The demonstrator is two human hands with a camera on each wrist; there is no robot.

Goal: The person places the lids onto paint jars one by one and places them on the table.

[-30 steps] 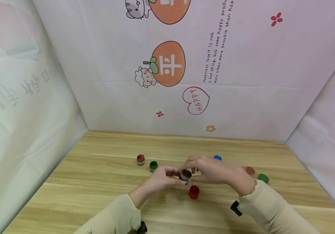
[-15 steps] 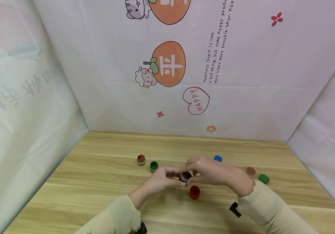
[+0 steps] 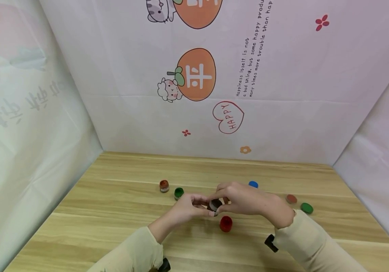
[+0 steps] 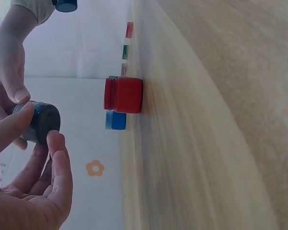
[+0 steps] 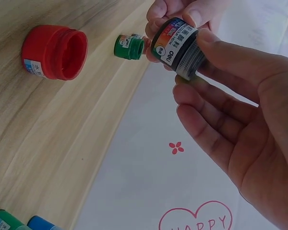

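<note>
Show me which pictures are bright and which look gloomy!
Head view: brightest, with a soft shadow on the table near the red jar; left wrist: dim and greyish; right wrist: dim too, yet the black jar is sharp enough to read partly.

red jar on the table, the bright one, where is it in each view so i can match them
Head: the red jar is low in the picture, right of centre, just below the dark jar.
Left wrist: just left of centre, slightly above mid-height, to the right of the dark jar.
Right wrist: upper left, its open mouth showing, left of the dark jar.
Shared landmark: the dark jar, in all three views.
</note>
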